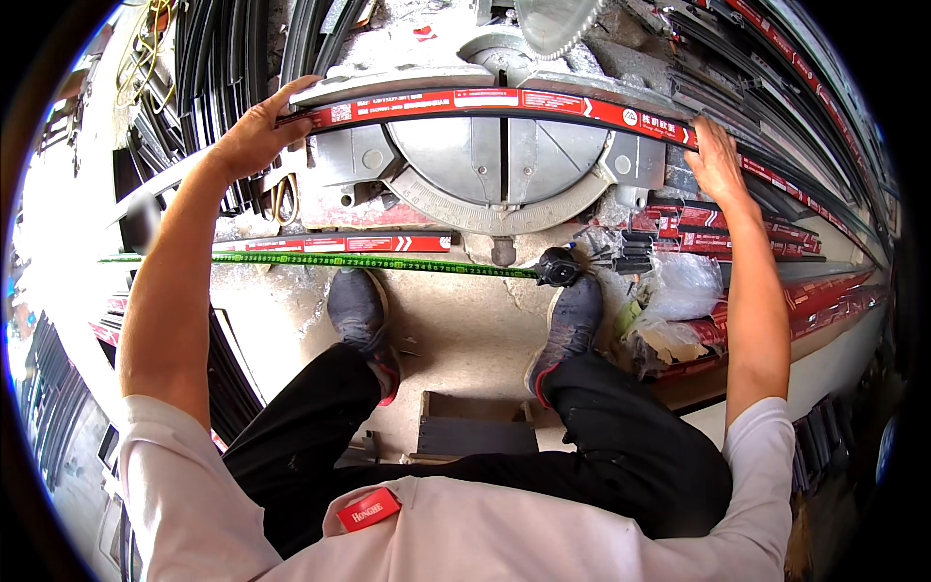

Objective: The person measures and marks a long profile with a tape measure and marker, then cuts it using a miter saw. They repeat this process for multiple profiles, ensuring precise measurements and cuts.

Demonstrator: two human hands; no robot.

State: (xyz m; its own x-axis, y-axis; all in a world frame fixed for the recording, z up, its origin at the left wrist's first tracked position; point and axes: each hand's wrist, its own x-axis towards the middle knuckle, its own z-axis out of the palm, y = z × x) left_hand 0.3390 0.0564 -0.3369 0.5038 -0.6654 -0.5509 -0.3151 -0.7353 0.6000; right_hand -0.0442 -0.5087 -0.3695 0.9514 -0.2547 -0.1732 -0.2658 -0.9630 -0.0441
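Seen from above, looking down past a white shirt, dark trousers and two grey shoes on a dusty concrete floor [465,330].

Long dark metal profile [485,105] wrapped in red-and-white protective film, lying crosswise on the grey mitre saw [495,165], across its round turntable and against the fence. Reaching beyond the saw on both sides, bowed by the lens.

Left hand [257,131] at the left end of the profile, grip closed around it, fingers curled over the top edge, thumb below. Right hand [716,160] further along to the right, lying flat on the profile, fingers stretched out and together, pressing rather than wrapping.

Toothed saw blade [553,24] raised at the top edge, clear of the profile.

On the floor in front of the saw, a green-and-yellow measuring tape [369,262] drawn out from left to right, ending at its dark case [560,267] just beside the right shoe. Shorter red-filmed offcut [335,242] lying just behind the tape.

To the right, a stack of more red-filmed profiles [776,291] and a crumpled clear plastic bag [679,286]. To the upper left, bundles of dark profiles [208,68] standing on end.
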